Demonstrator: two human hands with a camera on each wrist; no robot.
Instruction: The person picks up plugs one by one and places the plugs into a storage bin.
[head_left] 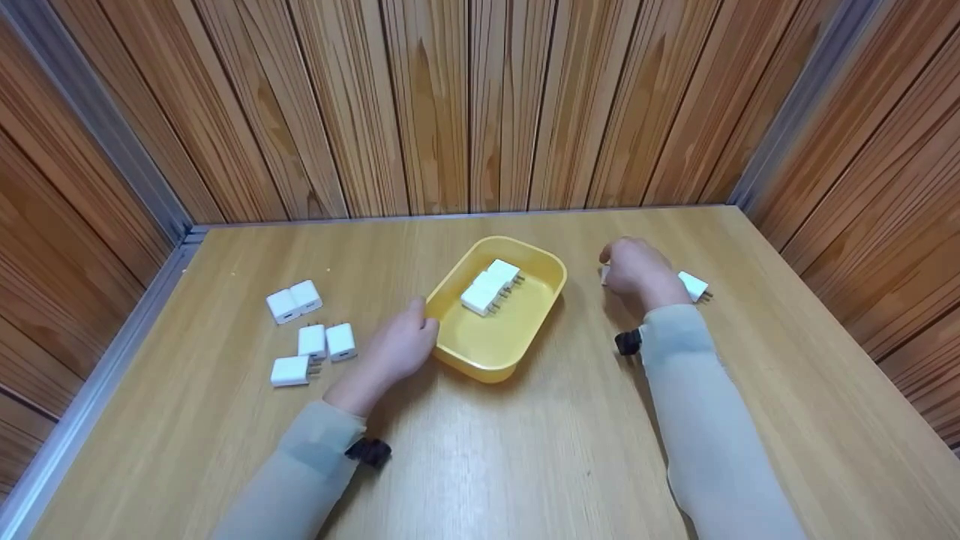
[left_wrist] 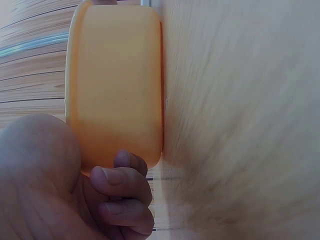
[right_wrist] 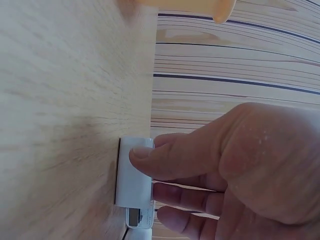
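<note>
The yellow tray (head_left: 480, 341) stands mid-table with several white plug adapters (head_left: 491, 286) lying in its left part, prongs toward the right. My left hand (head_left: 397, 341) grips the tray's left edge, thumb at the rim; in the left wrist view the fingers of that hand (left_wrist: 75, 185) curl near the tray's outer wall (left_wrist: 117, 85). To the right of the tray, my right hand (head_left: 641, 270) holds a white adapter (head_left: 605, 274), mostly hidden in the head view. The right wrist view shows the thumb of my hand (right_wrist: 200, 165) against that adapter (right_wrist: 134, 175), which is low at the tabletop.
Another white adapter (head_left: 693, 286) lies right of my right hand. At the left of the table are several more: a touching pair (head_left: 294, 301), two side by side (head_left: 326, 342) and one (head_left: 290, 370) nearer the front. A wood-panelled wall (head_left: 495, 105) rises behind the table.
</note>
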